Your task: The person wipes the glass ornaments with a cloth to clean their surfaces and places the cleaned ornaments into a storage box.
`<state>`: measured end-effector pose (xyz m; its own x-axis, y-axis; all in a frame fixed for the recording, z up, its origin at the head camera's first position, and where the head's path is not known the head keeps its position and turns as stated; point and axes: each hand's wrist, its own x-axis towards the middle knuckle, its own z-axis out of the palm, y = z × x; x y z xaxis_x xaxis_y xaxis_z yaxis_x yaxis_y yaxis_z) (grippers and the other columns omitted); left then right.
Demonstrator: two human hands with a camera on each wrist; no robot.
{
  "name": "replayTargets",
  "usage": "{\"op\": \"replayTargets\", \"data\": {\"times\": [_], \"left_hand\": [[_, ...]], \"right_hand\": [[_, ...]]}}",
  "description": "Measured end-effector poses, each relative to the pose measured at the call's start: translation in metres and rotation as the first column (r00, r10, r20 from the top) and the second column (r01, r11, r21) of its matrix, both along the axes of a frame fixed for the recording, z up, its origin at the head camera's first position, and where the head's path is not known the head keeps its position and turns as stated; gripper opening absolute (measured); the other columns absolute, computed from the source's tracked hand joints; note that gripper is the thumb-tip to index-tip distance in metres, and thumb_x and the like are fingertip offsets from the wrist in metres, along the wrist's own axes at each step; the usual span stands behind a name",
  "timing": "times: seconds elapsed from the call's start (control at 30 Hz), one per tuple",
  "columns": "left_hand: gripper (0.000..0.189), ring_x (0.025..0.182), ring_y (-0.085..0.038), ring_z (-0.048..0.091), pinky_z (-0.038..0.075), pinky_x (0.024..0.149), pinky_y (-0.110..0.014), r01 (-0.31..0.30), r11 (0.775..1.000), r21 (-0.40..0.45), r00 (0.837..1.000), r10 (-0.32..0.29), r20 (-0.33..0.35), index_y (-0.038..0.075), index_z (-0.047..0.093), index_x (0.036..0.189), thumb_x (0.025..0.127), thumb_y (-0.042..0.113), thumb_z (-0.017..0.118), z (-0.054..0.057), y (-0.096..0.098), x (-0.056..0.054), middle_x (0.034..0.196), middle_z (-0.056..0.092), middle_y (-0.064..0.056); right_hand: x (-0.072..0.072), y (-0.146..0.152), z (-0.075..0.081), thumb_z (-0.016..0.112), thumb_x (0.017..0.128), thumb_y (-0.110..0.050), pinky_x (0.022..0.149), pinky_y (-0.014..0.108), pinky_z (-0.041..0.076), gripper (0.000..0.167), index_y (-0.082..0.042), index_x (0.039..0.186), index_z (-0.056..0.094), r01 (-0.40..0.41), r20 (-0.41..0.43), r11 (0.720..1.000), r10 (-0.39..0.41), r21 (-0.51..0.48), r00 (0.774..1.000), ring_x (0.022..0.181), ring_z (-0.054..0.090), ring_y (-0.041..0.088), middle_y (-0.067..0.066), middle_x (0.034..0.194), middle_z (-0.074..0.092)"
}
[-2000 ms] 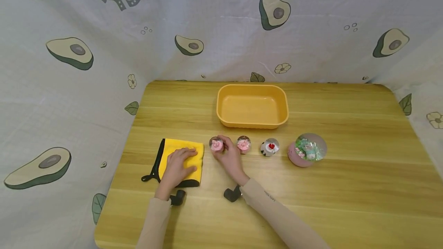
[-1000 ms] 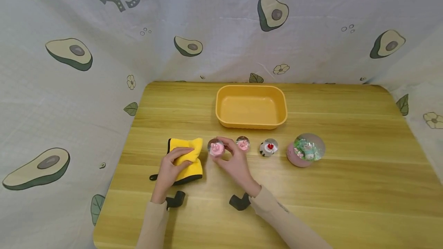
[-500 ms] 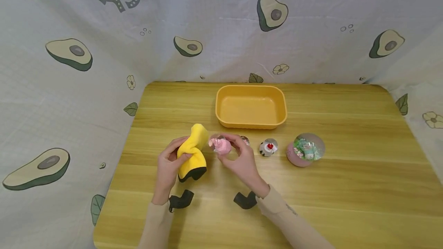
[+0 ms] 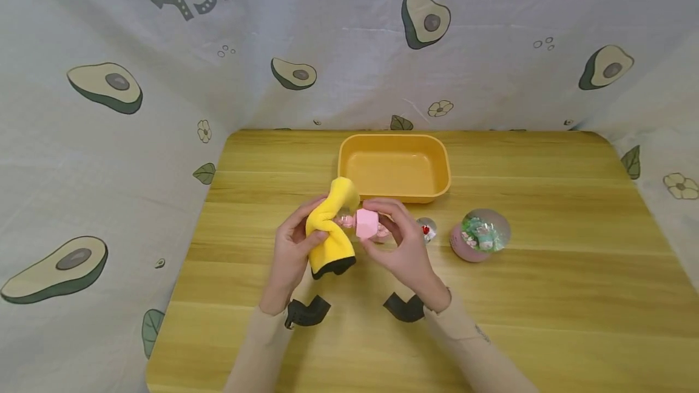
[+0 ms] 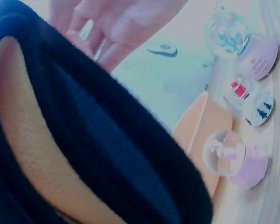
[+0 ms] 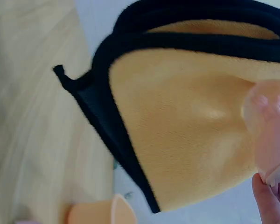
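My left hand (image 4: 291, 253) grips a yellow cloth (image 4: 330, 238) with black edging, bunched and raised off the table. My right hand (image 4: 408, 253) holds a small pink snow globe (image 4: 367, 224) by its base. The globe lies tipped on its side, its clear dome turned toward the cloth. In the right wrist view that dome (image 6: 266, 105) overlaps the spread yellow face of the cloth. Partly hidden behind the right hand is a second small pink snow globe (image 5: 245, 161). Beyond it stands a white snow globe (image 5: 252, 100) with a red figure inside.
A large snow globe (image 4: 480, 236) with a pink base and green contents stands to the right. At the back of the wooden table (image 4: 524, 308) sits a yellow plastic basin (image 4: 393, 176). An avocado-print curtain (image 4: 360, 29) hangs behind the table.
My left hand has picked the cloth up off the table and carried it right. My right hand has lifted the small pink snow globe and tipped it over, dome toward the cloth.
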<state>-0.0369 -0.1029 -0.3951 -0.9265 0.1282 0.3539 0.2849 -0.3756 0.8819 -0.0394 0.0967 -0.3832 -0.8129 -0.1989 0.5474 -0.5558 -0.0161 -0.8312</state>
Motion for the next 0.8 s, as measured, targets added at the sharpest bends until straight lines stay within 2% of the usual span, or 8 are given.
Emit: {"op": "replayTargets", "data": {"times": [0.1,0.2,0.3,0.4,0.53,0.67,0.73,0.8], "left_hand": [[0.042,0.132,-0.029,0.038,0.04,0.101,-0.031,0.064,0.996,-0.07,0.998,-0.065,-0.013,0.026,0.058,0.131,0.09,0.031,0.066,0.001,0.006,-0.001,0.144,0.044,-0.007],[0.05,0.136,-0.03,0.032,0.039,0.102,-0.032,0.085,0.988,-0.133,0.996,-0.089,-0.025,0.024,0.05,0.138,0.092,0.039,0.06,0.001,0.011,0.0,0.15,0.035,-0.009],[0.06,0.129,-0.029,0.04,0.044,0.096,-0.03,0.089,0.978,-0.188,0.995,-0.095,-0.023,0.018,0.042,0.144,0.092,0.044,0.056,0.003,0.015,0.001,0.15,0.032,-0.01],[0.067,0.121,-0.027,0.045,0.047,0.091,-0.03,0.088,0.967,-0.239,0.995,-0.097,-0.027,0.011,0.037,0.145,0.091,0.046,0.057,0.006,0.018,0.004,0.148,0.033,-0.01],[0.067,0.125,-0.028,0.043,0.045,0.095,-0.033,0.026,0.944,-0.328,0.989,-0.072,-0.128,0.007,0.041,0.14,0.089,0.045,0.061,0.012,0.023,0.005,0.146,0.036,-0.011],[0.059,0.125,-0.031,0.043,0.043,0.097,-0.038,-0.07,0.916,-0.395,0.959,-0.047,-0.278,0.006,0.048,0.133,0.089,0.041,0.065,0.017,0.026,0.004,0.141,0.042,-0.013],[0.055,0.123,-0.032,0.044,0.043,0.095,-0.038,-0.104,0.904,-0.414,0.939,-0.048,-0.34,0.007,0.05,0.13,0.088,0.039,0.066,0.018,0.028,0.004,0.138,0.044,-0.014],[0.051,0.121,-0.032,0.047,0.045,0.092,-0.038,-0.123,0.895,-0.428,0.921,-0.058,-0.386,0.007,0.051,0.127,0.088,0.037,0.067,0.019,0.029,0.003,0.136,0.046,-0.014]], "right_hand": [[-0.004,0.006,0.005,0.073,0.071,0.016,0.096,0.033,0.045,0.048,0.01,0.116,0.058,-0.011,-0.084,1.0,0.013,0.029,0.996,0.11,0.055,0.022,0.021,0.116,0.056],[-0.009,0.011,0.006,0.074,0.082,-0.007,0.093,0.029,0.047,0.038,0.008,0.115,0.061,0.037,-0.22,0.995,-0.014,0.097,0.975,0.105,0.059,0.023,0.019,0.114,0.059],[-0.012,0.014,0.006,0.068,0.089,-0.027,0.09,0.026,0.048,0.042,0.005,0.115,0.062,0.108,-0.344,0.982,-0.048,0.158,0.938,0.1,0.062,0.026,0.019,0.112,0.061],[-0.013,0.016,0.006,0.064,0.092,-0.032,0.088,0.025,0.048,0.044,0.005,0.116,0.062,0.147,-0.386,0.971,-0.063,0.191,0.92,0.096,0.063,0.027,0.018,0.112,0.062],[-0.008,0.018,0.006,0.063,0.091,-0.037,0.082,0.023,0.051,0.049,0.006,0.115,0.062,0.137,-0.264,0.973,-0.085,0.184,0.961,0.093,0.063,0.02,0.017,0.108,0.064],[0.001,0.018,0.011,0.072,0.087,-0.022,0.074,0.023,0.054,0.041,0.01,0.111,0.063,0.099,-0.018,0.988,-0.097,0.119,0.995,0.088,0.063,0.014,0.019,0.101,0.065],[0.005,0.019,0.015,0.072,0.085,-0.009,0.07,0.023,0.054,0.032,0.012,0.109,0.063,0.08,0.138,0.993,-0.091,0.085,0.986,0.083,0.062,0.012,0.018,0.098,0.066],[0.007,0.019,0.021,0.067,0.084,0.002,0.067,0.024,0.055,0.025,0.014,0.107,0.063,0.055,0.294,0.997,-0.069,0.055,0.953,0.079,0.062,0.013,0.015,0.094,0.066]]}}
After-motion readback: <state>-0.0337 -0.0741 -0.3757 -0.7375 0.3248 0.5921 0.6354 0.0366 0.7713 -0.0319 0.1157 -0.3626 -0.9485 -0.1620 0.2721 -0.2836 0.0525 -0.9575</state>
